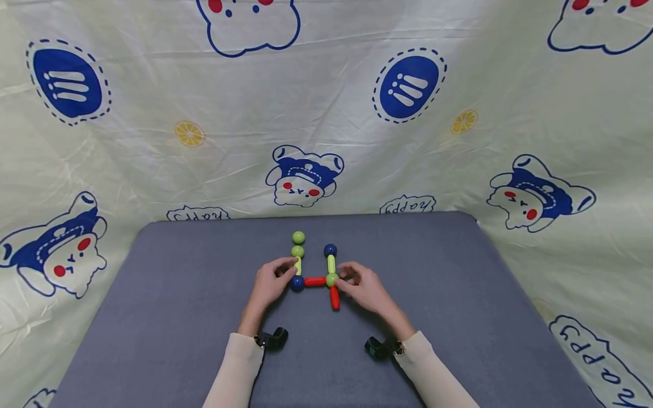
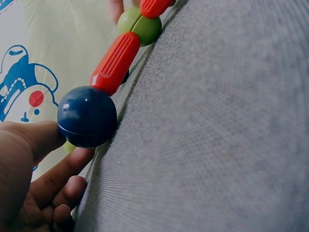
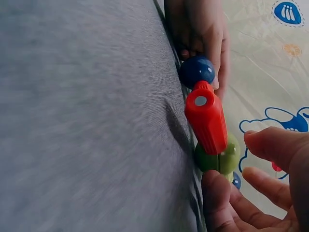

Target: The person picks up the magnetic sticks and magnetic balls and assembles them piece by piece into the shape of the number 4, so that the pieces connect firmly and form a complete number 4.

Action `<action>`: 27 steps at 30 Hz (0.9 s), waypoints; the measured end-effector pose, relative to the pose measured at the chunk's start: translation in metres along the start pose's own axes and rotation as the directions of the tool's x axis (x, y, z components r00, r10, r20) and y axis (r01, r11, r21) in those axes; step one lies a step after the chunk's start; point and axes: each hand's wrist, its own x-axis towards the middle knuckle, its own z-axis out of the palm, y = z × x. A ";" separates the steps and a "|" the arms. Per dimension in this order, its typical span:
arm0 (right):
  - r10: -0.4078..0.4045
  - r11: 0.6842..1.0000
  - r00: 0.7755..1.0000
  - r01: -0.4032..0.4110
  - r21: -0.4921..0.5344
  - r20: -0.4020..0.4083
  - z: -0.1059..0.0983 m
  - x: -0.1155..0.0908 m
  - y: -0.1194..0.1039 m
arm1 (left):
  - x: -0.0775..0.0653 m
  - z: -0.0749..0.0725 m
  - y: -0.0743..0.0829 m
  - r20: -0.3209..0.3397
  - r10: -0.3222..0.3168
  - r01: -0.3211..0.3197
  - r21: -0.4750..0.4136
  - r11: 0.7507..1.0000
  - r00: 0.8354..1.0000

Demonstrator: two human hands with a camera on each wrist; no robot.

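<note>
A magnetic ball-and-rod construction lies on the table. My left hand (image 1: 271, 279) pinches the yellow-green magnetic rod (image 1: 299, 267) beside a blue ball (image 2: 87, 117), the thumb close against that ball. A red rod (image 1: 315, 281) links the blue ball to a green ball (image 1: 332, 279). At this green ball is my right hand (image 1: 364, 288): one fingertip touches it, while the other fingers stand apart from it in the right wrist view. From the green ball, a second red rod (image 3: 206, 118) points toward me, and another yellow-green rod (image 1: 331, 263) runs away to a blue ball (image 1: 330, 250).
Beyond the left rod sit two more green balls, one at its end (image 1: 297, 251) and one farther back (image 1: 298, 237). The grey cloth-covered table (image 1: 433, 272) ends at a printed curtain (image 1: 347, 141). Each wrist wears a black camera.
</note>
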 end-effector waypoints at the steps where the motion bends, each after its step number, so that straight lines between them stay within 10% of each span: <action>1: -0.004 1.000 1.000 0.004 -0.006 0.006 0.001 0.002 0.000 | 0.000 0.000 0.000 -0.002 0.005 -0.005 0.006 1.000 1.000; 27: -0.057 0.995 0.997 0.061 -0.074 0.049 0.005 0.008 0.001 | 0.015 -0.021 0.006 0.065 -0.008 0.003 0.078 0.997 0.998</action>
